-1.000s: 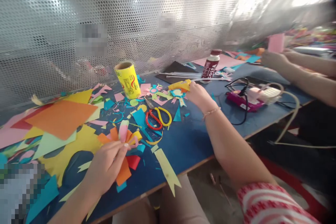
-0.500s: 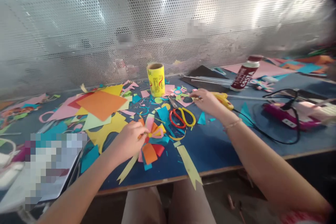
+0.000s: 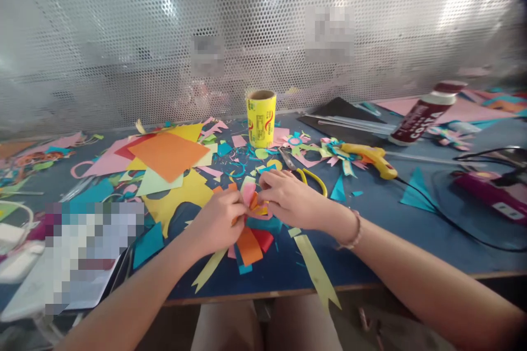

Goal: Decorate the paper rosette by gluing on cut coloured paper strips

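A flower of looped paper strips (image 3: 249,247) in orange, red, blue and pink lies near the table's front edge. My left hand (image 3: 224,216) pinches its left side close to the centre. From the other side, my right hand (image 3: 290,200) has its fingers closed on the petals at the centre; the fingertips are partly hidden. Behind the right hand are scissors (image 3: 315,181), their yellow handle and blades showing and the rest covered. Pale green paper ribbon tails (image 3: 316,269) with notched ends stretch out on both sides of the flower.
A yellow glue gun (image 3: 370,158) with a black cord lies at the right, before a tilted Costa bottle (image 3: 428,114). A yellow tape roll (image 3: 261,120) stands behind. Coloured paper sheets (image 3: 168,154) and scraps cover the left. A perforated metal panel (image 3: 230,27) closes the back.
My right hand has moved left and nearer, from beside the glue gun to the paper flower, now covering part of the scissors. My left hand stays at the flower. The view has shifted slightly.
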Motion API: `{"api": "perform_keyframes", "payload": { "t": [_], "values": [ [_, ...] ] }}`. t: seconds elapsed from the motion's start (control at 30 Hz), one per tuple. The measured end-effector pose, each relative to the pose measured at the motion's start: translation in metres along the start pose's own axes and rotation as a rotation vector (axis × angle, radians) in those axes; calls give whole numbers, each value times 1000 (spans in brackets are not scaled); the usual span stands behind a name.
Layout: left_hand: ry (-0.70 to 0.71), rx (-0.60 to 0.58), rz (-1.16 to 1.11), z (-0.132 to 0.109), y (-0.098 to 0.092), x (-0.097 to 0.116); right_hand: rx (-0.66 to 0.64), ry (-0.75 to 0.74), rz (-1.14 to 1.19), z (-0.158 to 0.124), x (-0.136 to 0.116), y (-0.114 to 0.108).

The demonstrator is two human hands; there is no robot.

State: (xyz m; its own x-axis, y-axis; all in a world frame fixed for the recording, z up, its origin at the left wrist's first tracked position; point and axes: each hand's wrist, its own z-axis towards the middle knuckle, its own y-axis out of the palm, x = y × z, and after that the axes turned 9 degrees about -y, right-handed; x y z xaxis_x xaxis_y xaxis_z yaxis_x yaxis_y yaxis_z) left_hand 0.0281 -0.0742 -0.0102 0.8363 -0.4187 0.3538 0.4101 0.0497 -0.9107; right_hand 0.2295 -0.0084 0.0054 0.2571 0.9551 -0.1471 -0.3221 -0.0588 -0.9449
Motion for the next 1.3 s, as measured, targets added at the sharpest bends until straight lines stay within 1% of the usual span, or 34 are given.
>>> {"api": "perform_keyframes", "payload": {
  "t": [0.1, 0.27, 0.43, 0.57, 0.73, 0.87, 1.1, 1.3],
  "values": [
    [-1, -18, 4, -2, 3, -1, -27, 10, 43, -3, 0, 4],
    [3, -31, -2, -3, 10, -3, -66, 25, 45, -6, 0, 10],
    [-12, -51, -38, -1, 7, -2, -99, 32, 60, -6, -1, 10],
    [-23, -41, -34, 2, 4, 0, -96, 31, 34, -6, -5, 10],
    [4, -44, -14, 1, 6, -1, -90, 34, -4, -5, -8, 12],
    [32, -16, 6, 1, 7, -2, -76, 35, 2, -6, -8, 14],
    [19, -8, 10, 2, 5, -2, -70, 35, -4, -7, -7, 13],
    [22, -18, -6, 1, 8, -1, -51, 37, -28, -10, -7, 10]
  ]
}}
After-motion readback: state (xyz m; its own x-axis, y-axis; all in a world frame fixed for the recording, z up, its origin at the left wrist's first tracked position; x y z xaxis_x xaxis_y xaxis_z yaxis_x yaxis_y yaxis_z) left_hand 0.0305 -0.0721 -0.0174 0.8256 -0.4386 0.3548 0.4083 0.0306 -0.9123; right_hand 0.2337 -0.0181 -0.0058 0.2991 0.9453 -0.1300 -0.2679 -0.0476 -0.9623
